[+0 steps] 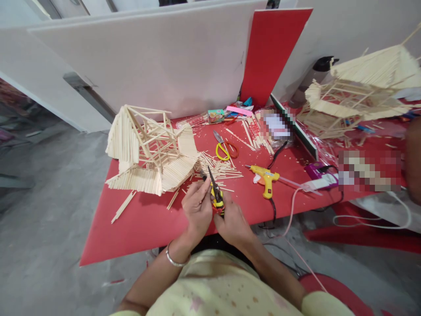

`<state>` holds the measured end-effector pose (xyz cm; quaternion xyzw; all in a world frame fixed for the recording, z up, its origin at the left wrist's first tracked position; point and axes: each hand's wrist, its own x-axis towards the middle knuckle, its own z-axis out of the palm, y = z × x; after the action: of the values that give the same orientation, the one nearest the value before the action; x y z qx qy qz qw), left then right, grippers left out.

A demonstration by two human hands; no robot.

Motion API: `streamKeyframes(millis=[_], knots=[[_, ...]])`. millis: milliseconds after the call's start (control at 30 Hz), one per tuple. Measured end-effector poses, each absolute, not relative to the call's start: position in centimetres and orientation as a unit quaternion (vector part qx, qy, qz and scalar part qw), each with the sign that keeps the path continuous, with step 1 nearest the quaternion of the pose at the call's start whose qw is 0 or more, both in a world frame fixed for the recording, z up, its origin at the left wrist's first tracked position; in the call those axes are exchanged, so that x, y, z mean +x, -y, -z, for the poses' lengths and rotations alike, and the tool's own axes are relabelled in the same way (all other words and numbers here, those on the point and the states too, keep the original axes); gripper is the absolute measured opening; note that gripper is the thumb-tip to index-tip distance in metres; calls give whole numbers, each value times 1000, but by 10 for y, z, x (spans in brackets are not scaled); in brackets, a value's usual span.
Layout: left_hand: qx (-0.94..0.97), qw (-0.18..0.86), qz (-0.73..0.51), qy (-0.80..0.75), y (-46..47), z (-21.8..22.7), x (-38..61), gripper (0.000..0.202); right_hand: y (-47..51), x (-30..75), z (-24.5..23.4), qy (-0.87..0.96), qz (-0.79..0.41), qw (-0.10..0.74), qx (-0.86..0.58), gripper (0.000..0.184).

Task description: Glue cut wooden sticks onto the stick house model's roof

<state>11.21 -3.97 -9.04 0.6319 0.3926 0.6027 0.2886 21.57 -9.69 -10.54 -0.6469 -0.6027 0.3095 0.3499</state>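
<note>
Low over the table's front part, my right hand (234, 223) is closed around the handles of long-nosed pliers (216, 193) with dark jaws and yellow and red grips. The jaws point away from me. Beside the jaws, my left hand (198, 210) has its fingers bent and pressed together; what lies in them, if anything, is hidden. Just beyond both hands lies a scattered pile of short wooden sticks (223, 169). To the left stands a model building made of sticks (154, 153), with a slatted roof and an open frame.
A yellow glue gun (268, 177) lies right of my hands, with scissors (226, 147) behind the sticks. A white power strip (320, 182) and cables lie further right. A second stick model (362, 96) stands at the far right. White boards (148, 61) rise behind the red table (108, 243).
</note>
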Motion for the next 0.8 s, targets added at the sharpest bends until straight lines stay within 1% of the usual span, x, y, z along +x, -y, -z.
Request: streamKeyframes(millis=[33,100,200,267,333,500,633,800], knots=[[631,291,-604,-391,39,90,112,35,97,216,105,601,-318,351,-644,54],[625,293,-607,-393,39,90,112,34,96,216,104,611,-311,355,-636,60],[618,297,-609,-399,36,91,112,26,94,218,105,633,-262,347,-640,73],[619,298,-608,-398,35,92,112,23,93,218,105,638,-248,336,-647,77],[624,296,-604,-397,36,93,111,23,93,218,106,635,-259,335,-646,76],[635,280,-600,-398,39,92,112,25,97,215,109,622,-292,356,-634,63],[640,257,-605,-398,41,91,112,27,99,214,111,625,-280,367,-630,60],[634,268,-603,-403,43,90,114,28,99,212,111,618,-271,384,-630,56]])
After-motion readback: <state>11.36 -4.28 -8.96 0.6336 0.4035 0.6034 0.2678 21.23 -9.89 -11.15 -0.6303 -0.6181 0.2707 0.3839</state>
